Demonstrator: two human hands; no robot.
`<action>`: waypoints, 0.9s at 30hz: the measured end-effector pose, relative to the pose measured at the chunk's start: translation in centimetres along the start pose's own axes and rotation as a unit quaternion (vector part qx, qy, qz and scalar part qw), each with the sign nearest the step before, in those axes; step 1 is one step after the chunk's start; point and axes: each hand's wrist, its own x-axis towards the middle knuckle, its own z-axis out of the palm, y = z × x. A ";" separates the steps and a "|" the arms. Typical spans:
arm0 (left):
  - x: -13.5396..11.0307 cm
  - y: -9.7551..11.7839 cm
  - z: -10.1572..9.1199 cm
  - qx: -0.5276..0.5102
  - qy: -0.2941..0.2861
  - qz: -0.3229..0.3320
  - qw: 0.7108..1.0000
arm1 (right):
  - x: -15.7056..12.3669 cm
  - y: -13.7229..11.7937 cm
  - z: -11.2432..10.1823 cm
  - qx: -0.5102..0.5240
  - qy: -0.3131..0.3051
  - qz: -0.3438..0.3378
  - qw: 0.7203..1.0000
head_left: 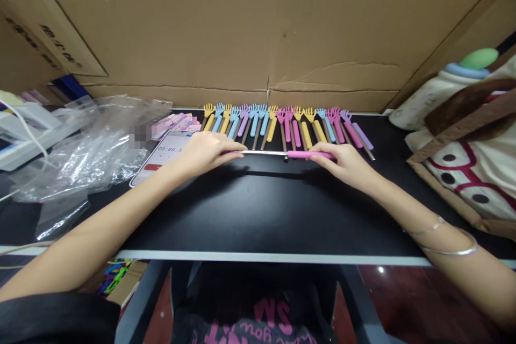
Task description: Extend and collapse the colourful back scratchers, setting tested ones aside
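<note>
My left hand (213, 149) pinches the left end of a thin metal rod (264, 152) between thumb and fingers. My right hand (342, 161) grips a pink handle (298, 155) that lies in line with the rod. Rod and handle meet just above the black tabletop, with a small dark piece at the junction; how firmly they are joined I cannot tell. Whatever is inside my left fingers is hidden. Just beyond both hands lies a row of back scratchers (271, 128) with claw heads and handles in yellow, blue, purple and pink.
On the left lie a phone (155, 153) showing a running timer, crumpled clear plastic bags (88, 145), pink packets (177, 122) and a white power strip (28, 140). Cardboard (258, 21) walls the back. A cloth bag (463, 166) and a white bottle (427, 94) stand right.
</note>
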 end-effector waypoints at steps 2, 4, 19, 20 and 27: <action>0.0 0.0 -0.1 -0.011 -0.006 -0.004 1.000 | 0.0 -0.1 0.0 -0.003 0.006 -0.001 1.000; 0.0 0.1 -0.2 -0.019 -0.010 -0.009 1.000 | 0.0 -0.2 0.0 -0.007 0.013 -0.004 1.000; 0.4 0.6 -1.1 -0.145 -0.108 -0.068 0.981 | -0.5 -0.5 0.0 -0.119 0.054 -0.043 0.990; 0.4 0.6 -1.0 -0.147 -0.106 -0.067 0.981 | -0.5 -0.5 -0.1 -0.128 0.060 -0.045 0.989; 0.2 0.5 -0.7 -0.066 -0.045 -0.055 0.995 | -0.6 -0.7 0.1 -0.124 0.076 -0.040 0.989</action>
